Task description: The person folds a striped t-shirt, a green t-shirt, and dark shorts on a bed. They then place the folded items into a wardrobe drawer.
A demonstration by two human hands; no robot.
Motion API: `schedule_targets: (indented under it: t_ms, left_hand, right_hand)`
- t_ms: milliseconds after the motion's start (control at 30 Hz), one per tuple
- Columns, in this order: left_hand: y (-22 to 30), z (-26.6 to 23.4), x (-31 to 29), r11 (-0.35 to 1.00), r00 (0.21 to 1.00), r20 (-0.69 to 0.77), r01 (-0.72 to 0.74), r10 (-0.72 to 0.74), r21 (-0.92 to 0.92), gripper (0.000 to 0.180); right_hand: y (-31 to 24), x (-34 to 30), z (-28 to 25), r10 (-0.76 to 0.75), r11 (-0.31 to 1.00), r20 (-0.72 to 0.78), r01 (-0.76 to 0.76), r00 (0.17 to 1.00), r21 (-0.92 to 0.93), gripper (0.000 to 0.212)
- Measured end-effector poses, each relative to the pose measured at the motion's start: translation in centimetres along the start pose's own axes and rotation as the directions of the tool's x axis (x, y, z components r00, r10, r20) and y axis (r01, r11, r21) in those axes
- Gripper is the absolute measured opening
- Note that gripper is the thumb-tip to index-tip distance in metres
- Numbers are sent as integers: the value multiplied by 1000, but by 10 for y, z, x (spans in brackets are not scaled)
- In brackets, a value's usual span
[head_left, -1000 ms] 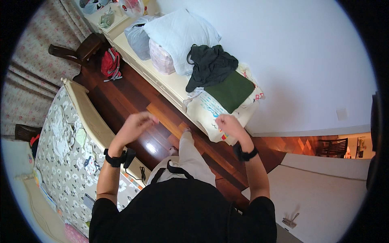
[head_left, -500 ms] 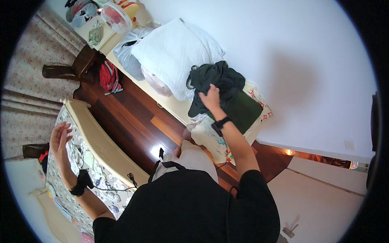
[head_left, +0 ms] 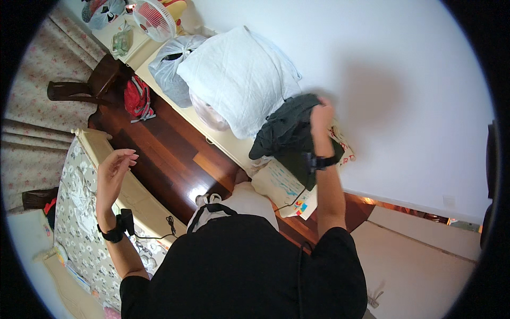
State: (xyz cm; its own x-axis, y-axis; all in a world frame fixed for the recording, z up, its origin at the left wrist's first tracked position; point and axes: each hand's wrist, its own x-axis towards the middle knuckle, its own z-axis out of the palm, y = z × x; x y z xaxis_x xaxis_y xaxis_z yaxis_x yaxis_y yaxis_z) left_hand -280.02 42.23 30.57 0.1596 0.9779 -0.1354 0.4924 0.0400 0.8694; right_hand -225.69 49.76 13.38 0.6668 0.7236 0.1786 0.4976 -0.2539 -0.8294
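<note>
A crumpled dark garment [head_left: 287, 125] lies at the near end of the long, low cream cabinet. My right hand [head_left: 322, 119], smeared by motion, is closed on its right edge beside the wall. Beneath the garment, partly hidden, is a flat dark green piece [head_left: 298, 166] that looks like folded cloth. This rests on a white bag or box [head_left: 276, 183] with coloured print. My left hand [head_left: 112, 173] hangs in the air over the bed's footboard, its fingers loosely curled and apart, holding nothing.
A white quilt [head_left: 239, 74] and a tied grey plastic bag [head_left: 172, 66] sit on the cream cabinet [head_left: 226, 142]. Beyond them stands a fan [head_left: 154, 21]. A red backpack [head_left: 139, 98] lies on the wooden floor near a dark chair [head_left: 101, 80]. The bed [head_left: 79, 223] is at left.
My right hand has moved right, toward the wall, and the dark garment's right side has shifted with it. My left hand has moved right, from over the bed to the footboard.
</note>
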Motion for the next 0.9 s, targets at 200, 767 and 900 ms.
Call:
schedule_targets:
  t_ms: [200,767,900]
  left_hand:
    - [-2,-17,4,989,979,146,-146,142,18,16]
    - [22,-143,-110,768,815,-319,-570,483,-293,54]
    - [-16,-163,-111,897,859,-319,-438,400,-53,37]
  right_hand:
    - [-196,-13,-134,-121,524,262,-163,957,836,32]
    - [-519,-337,64,-803,579,525,161,282,799,29]
    - [-521,-366,101,-852,519,469,488,232,702,20]
